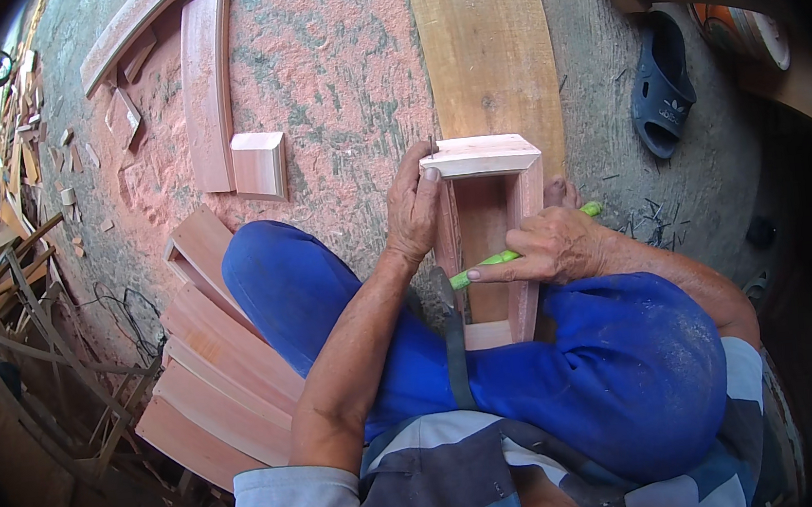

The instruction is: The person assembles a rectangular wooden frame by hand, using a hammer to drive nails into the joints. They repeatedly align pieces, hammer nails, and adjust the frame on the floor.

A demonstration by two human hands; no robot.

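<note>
Between my bent legs a rectangular open wooden box frame (480,156) stands on end, its light pink end piece facing up. My left hand (412,209) is closed around the frame's upper left corner. At its fingertips a thin dark nail (432,146) sticks up; whether the fingers pinch it, I cannot tell. My right hand (554,245) grips the green handle of a hammer (495,262) with the index finger stretched along it. The hammer's dark metal head is at the frame's left side, below my left hand and apart from the nail.
A long flat board (482,31) runs away under the frame. Several curved wooden pieces (210,346) lie by my left leg. Farther off are a curved plank (208,97) and a small block (259,165) on sawdust. Loose nails (655,222) and a dark sandal (660,82) lie right.
</note>
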